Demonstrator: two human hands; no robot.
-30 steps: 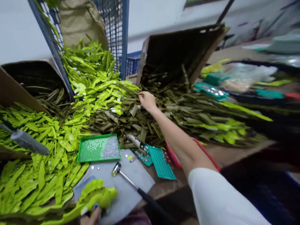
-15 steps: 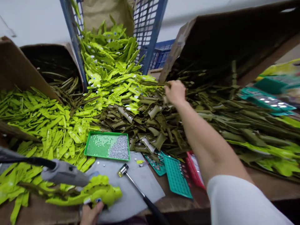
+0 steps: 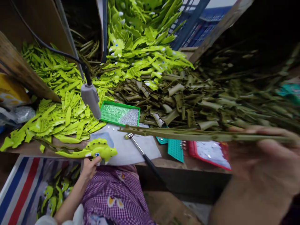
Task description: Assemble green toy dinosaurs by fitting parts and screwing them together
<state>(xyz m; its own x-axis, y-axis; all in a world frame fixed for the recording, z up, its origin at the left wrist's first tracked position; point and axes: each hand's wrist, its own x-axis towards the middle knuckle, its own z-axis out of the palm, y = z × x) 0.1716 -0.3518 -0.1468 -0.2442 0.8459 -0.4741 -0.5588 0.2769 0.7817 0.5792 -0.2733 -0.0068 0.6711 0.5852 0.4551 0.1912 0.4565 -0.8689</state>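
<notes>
Two grips, both full

Grasps in the left hand (image 3: 90, 167) a lime-green plastic dinosaur-headed piece (image 3: 104, 150) with blue-and-white eye, scalloped crest and dark dots, held over the front edge of the grey sheet mat (image 3: 152, 150). Grasps in the blurred right hand (image 3: 269, 159) a long, thin olive-green plastic strip (image 3: 178, 134), nearly level before the olive-green heap (image 3: 178, 106).

No longer reaches to that heap, as half a second ago; now brings the strip near the camera. Also shows the grey plastic tool (image 3: 89, 98) nearly upright, clear of the dinosaur-headed piece.

In the shallow green plastic tray (image 3: 108, 117), silver bits heaped rightward; in the red plastic tray (image 3: 192, 150), something whitish; in the blue lattice crate (image 3: 190, 23), lime-green pieces spilling forward.
</notes>
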